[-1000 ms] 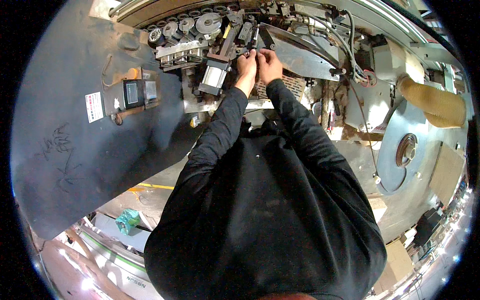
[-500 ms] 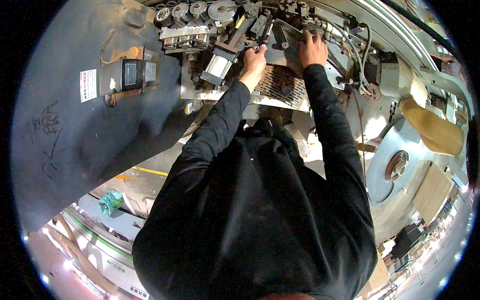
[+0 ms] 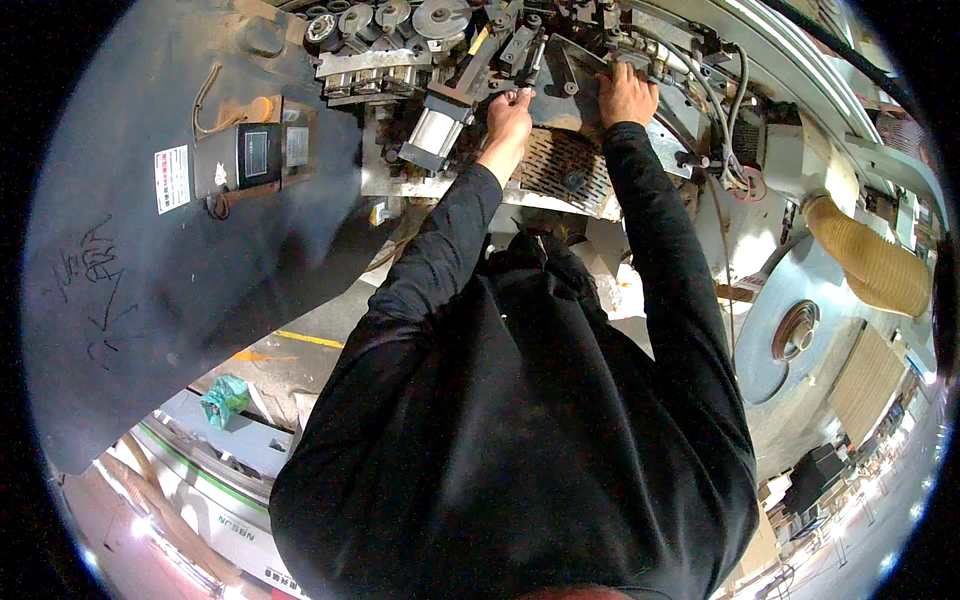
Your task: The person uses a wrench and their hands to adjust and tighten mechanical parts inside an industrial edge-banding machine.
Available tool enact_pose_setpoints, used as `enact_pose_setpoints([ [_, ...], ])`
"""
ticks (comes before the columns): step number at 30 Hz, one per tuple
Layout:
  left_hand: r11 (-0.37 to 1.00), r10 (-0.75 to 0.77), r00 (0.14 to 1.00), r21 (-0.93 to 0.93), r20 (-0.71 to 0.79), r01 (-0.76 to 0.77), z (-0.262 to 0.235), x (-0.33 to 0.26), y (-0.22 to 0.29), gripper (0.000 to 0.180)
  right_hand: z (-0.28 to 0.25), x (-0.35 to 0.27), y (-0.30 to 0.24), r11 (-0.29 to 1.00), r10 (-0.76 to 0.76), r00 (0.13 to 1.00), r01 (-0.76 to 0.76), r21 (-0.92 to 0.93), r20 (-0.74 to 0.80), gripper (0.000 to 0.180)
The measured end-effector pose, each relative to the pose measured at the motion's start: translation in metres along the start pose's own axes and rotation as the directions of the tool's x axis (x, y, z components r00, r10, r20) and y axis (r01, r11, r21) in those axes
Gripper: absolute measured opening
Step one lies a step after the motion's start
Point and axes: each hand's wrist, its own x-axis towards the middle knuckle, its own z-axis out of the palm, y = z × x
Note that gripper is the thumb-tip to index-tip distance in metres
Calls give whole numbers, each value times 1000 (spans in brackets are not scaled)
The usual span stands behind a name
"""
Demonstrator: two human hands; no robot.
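Note:
Both my hands reach into a machine with a dark metal plate (image 3: 562, 103) between them. My left hand (image 3: 509, 122) is closed in a pinch at the plate's left side, just below a thin metal rod (image 3: 537, 58). What sits between its fingers is too small to make out. To its left is a silver air cylinder (image 3: 437, 130) with dark end blocks. My right hand (image 3: 628, 98) lies at the plate's right side, fingers bent over the metal parts by a fitting with hoses (image 3: 690, 68). Its fingertips are hidden, and so is whatever they grip.
A slotted metal grate (image 3: 565, 165) lies below the plate. Several round rollers (image 3: 440, 18) line the back left. On the left stands a large dark panel (image 3: 200, 290) with a black box (image 3: 250, 155). A ribbed yellow hose (image 3: 865, 255) and a pale blue disc (image 3: 765, 350) are at right.
My right hand's fingers have curled in more and the hand has dropped slightly nearer to me. My left hand stays at almost the same spot, still pinched. The view has shifted a little.

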Motion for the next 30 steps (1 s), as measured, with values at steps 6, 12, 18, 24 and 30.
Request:
enact_pose_setpoints([
  [6,991,89,995,-93,-44,-93,2,-4,4,22,-18,2,-9,1000,20,1000,-20,10,10,35],
  [12,994,71,994,-74,-79,-77,3,-18,18,26,-12,3,-13,996,59,995,-54,71,-77,41],
  [18,996,64,993,-50,-99,-69,4,-19,18,32,-3,5,-13,988,141,988,-135,80,-69,53],
  [24,997,58,991,-43,-118,-64,5,-15,14,34,-1,8,-18,982,188,979,-186,35,-76,63],
  [30,992,122,988,6,-96,-122,8,-1,1,41,-13,14,-23,974,224,974,-223,29,-43,61],
])
